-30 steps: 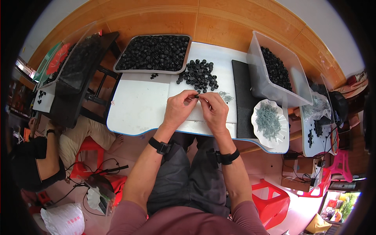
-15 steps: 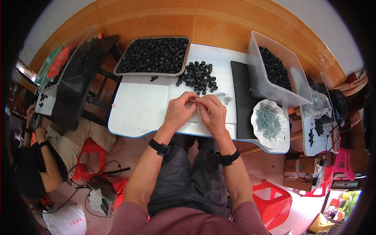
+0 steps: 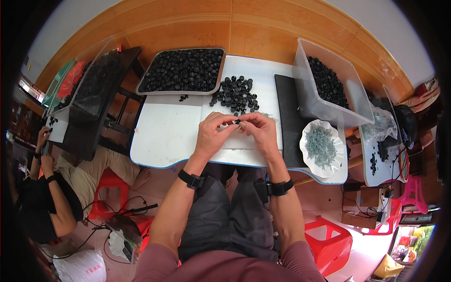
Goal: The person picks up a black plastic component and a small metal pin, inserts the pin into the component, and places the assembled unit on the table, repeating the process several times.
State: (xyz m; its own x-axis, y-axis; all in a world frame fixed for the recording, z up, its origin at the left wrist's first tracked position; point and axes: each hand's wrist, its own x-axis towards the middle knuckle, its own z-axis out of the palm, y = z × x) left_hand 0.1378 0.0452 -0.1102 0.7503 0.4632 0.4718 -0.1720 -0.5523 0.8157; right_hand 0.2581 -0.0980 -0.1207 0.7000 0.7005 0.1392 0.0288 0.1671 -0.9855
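Above the white table point(image 3: 164, 127), my left hand point(image 3: 210, 135) pinches a small black cap point(image 3: 237, 121) between thumb and forefinger. My right hand point(image 3: 261, 134) is closed too, its fingertips meeting the cap's right side; whatever else they hold is too small to make out. Just beyond my hands lies a loose pile of black caps point(image 3: 235, 91). A few thin grey-green pins lie partly hidden behind my right hand. To the right, a white scalloped dish point(image 3: 342, 159) holds a heap of similar grey-green pins point(image 3: 320, 145).
A metal tray point(image 3: 182, 93) full of black caps stands at the back left. On the right are a black mat point(image 3: 287, 113) and a clear plastic bin point(image 3: 350, 115) of black parts. Another person point(image 3: 56, 197) works at a dark table on the left. Red stools point(image 3: 329, 244) stand below.
A black cap now shows between my fingertips, where it was hidden before. My right hand has shifted slightly rightward. The other person's hand at the left has moved a little.
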